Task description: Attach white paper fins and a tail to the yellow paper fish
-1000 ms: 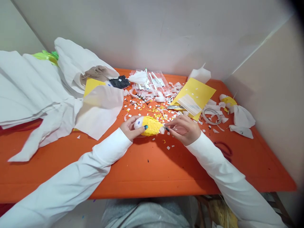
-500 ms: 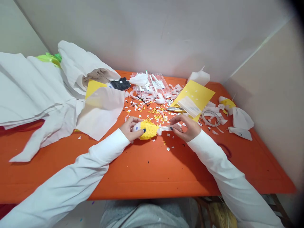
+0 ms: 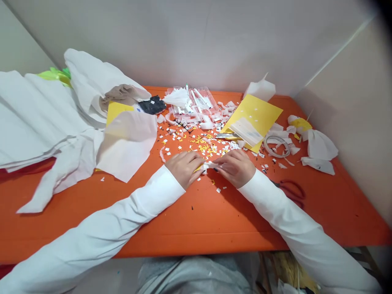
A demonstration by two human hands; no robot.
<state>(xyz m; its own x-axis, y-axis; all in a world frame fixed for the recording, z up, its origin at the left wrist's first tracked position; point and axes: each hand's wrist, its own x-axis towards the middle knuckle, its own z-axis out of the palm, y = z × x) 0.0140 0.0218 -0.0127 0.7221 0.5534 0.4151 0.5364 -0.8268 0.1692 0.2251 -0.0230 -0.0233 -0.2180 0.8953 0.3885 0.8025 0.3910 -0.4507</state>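
Over the middle of the orange table (image 3: pixel 183 220), my left hand (image 3: pixel 185 168) is wrapped over a yellow paper piece (image 3: pixel 199 168), hiding most of it. A twisted white paper strip (image 3: pixel 208 165) sticks out from the right end of that piece. My right hand (image 3: pixel 235 167) pinches the strip at its other side, a short gap from my left hand. Small yellow, white and black paper scraps (image 3: pixel 203 145) lie just beyond both hands.
White paper sheets (image 3: pixel 39 118) cover the left side. Behind are a clear box of markers (image 3: pixel 199 100) and a black crumpled piece (image 3: pixel 152 105). Rightward lie a yellow sheet (image 3: pixel 254 118), a cutter (image 3: pixel 228 136), a tape roll (image 3: pixel 277 146), red-handled scissors (image 3: pixel 292 192) and a yellow-white paper piece (image 3: pixel 301 124).
My left hand has shifted right along the yellow piece, now covering most of it, closer to my right hand. The view has moved slightly, and more of the scissors shows.
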